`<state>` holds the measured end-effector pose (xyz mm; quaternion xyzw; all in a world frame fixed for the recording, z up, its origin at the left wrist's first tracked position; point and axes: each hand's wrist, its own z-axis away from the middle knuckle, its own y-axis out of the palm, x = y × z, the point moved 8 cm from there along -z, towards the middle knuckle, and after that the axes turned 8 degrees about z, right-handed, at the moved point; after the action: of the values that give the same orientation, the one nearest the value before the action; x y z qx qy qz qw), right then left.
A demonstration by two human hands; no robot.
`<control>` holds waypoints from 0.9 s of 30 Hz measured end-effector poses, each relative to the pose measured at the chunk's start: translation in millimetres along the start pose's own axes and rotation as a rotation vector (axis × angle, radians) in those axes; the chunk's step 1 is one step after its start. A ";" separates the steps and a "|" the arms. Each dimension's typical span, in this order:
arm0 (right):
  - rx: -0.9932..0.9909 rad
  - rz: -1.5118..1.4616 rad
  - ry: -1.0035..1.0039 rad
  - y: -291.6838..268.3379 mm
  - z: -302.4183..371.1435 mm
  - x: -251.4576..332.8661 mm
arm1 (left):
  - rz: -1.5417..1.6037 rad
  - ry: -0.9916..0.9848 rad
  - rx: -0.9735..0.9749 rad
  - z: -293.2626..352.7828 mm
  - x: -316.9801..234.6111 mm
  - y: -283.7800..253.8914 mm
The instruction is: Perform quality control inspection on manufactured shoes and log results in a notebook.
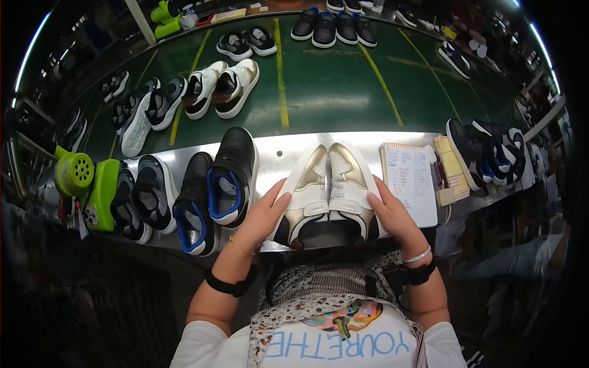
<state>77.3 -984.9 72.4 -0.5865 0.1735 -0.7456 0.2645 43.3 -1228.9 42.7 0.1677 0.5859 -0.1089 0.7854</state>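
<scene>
Between my hands is a pair of white and gold sneakers, side by side with their toes pointing away from me and their heels toward me. My left hand (269, 211) grips the outer side of the left sneaker (307, 190), thumb on its upper. On the other side, my right hand (392, 210) is closed around the outer side of the right sneaker (351, 184). The two shoes touch along their inner sides, over the metal ledge (276, 159). Left of my left hand stands a black shoe with blue lining (236, 165), its mate (195, 202) beside it.
Black-and-white sneakers (153, 190) and a green device (104, 190) stand at the left. To the right lie an open notebook (408, 181) and several dark shoes (466, 153). Beyond the ledge, a green belt (331, 86) with yellow lines carries more pairs, including white-gold ones (236, 89).
</scene>
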 end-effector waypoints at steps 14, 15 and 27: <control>-0.320 0.506 -0.118 5.0 -29.2 7.5 | -0.684 0.445 -0.453 -5.8 1.7 -5.5; -0.344 0.641 -0.202 7.1 -28.2 14.6 | -0.683 0.449 -0.447 -4.9 1.6 -4.6; -0.082 0.852 -0.579 68.4 8.4 104.8 | -0.241 0.417 -0.338 29.5 1.8 -8.5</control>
<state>80.5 -1101.9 117.7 -0.6559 0.3457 -0.3716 0.5588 66.8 -1248.2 47.4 -0.0174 0.7601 -0.0656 0.6462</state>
